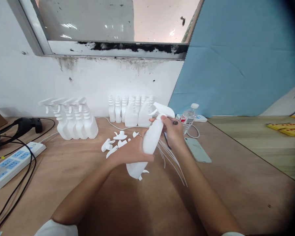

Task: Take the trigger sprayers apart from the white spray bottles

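Observation:
A white spray bottle with its trigger head in place is held tilted above the table. My left hand is wrapped around the bottle's body. The fingers of my right hand close around its neck, just under the trigger head. A dark rounded end shows at my right hand; I cannot make out what it belongs to. Several loose white trigger heads lie beyond my left hand. Thin white tubes lie beside and under my right wrist.
Several bottles with trigger heads stand in a row at left. Headless bottles stand against the wall. A clear plastic bottle and a phone are at right. A power strip and black cables lie at left.

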`<action>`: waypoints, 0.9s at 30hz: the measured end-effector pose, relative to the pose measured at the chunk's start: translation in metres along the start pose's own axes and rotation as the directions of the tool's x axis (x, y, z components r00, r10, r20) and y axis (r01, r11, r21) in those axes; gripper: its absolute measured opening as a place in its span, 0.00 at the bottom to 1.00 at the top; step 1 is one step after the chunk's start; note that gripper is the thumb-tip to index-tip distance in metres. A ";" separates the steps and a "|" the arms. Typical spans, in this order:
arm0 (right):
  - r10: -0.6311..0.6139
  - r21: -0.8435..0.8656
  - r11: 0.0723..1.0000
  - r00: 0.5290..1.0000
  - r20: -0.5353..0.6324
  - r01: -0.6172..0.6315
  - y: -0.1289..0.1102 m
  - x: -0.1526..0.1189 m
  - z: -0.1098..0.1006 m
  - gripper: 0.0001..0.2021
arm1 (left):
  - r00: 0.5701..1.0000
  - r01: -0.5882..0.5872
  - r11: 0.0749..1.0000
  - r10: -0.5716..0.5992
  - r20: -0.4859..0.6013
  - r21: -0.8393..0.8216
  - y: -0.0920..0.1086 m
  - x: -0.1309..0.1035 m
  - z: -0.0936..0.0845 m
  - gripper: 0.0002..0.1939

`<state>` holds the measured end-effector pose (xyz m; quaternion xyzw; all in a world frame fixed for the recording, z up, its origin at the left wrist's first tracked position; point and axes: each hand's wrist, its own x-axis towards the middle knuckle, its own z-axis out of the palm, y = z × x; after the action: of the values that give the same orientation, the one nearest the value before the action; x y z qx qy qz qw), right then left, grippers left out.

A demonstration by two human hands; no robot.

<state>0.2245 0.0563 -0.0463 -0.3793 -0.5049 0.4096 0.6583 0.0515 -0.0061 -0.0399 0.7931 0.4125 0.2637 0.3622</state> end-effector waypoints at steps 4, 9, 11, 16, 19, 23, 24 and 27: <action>0.013 0.097 0.995 0.978 0.210 -0.034 -0.015 0.000 -0.005 0.19 | 0.989 0.048 0.971 -0.013 0.148 -0.235 0.012 -0.010 -0.013 0.43; -0.005 0.101 0.995 0.987 0.162 -0.012 -0.019 0.004 -0.009 0.18 | 0.983 0.067 0.916 0.008 0.184 -0.395 0.013 -0.010 -0.016 0.44; -0.029 0.105 0.994 0.992 0.121 0.017 -0.019 0.004 -0.010 0.16 | 0.979 0.073 0.889 0.022 0.201 -0.453 0.010 -0.008 -0.016 0.44; -0.086 0.147 0.987 0.982 0.171 0.061 -0.033 0.001 -0.013 0.12 | 0.959 0.209 0.748 -0.029 0.284 -0.630 0.000 -0.005 -0.019 0.38; -0.126 0.169 0.980 0.988 0.094 0.109 -0.041 -0.001 -0.015 0.13 | 0.977 0.180 0.706 -0.050 0.205 -0.685 0.000 -0.004 -0.022 0.32; -0.151 0.081 0.986 0.986 0.077 0.145 -0.044 -0.002 -0.018 0.17 | 0.993 0.117 0.754 -0.087 0.078 -0.646 0.001 -0.002 -0.022 0.26; -0.152 0.073 0.987 0.985 0.084 0.146 -0.043 -0.002 -0.018 0.17 | 0.992 0.128 0.741 -0.105 0.075 -0.660 -0.001 -0.002 -0.021 0.26; -0.153 0.168 0.976 0.987 0.055 0.142 -0.042 0.000 -0.021 0.18 | 0.979 0.188 0.674 -0.190 0.079 -0.714 -0.010 0.000 -0.016 0.25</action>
<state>0.2516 0.0391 -0.0123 -0.2716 -0.5183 0.4121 0.6984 0.0358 0.0036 -0.0385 0.5413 0.3568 0.3656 0.6678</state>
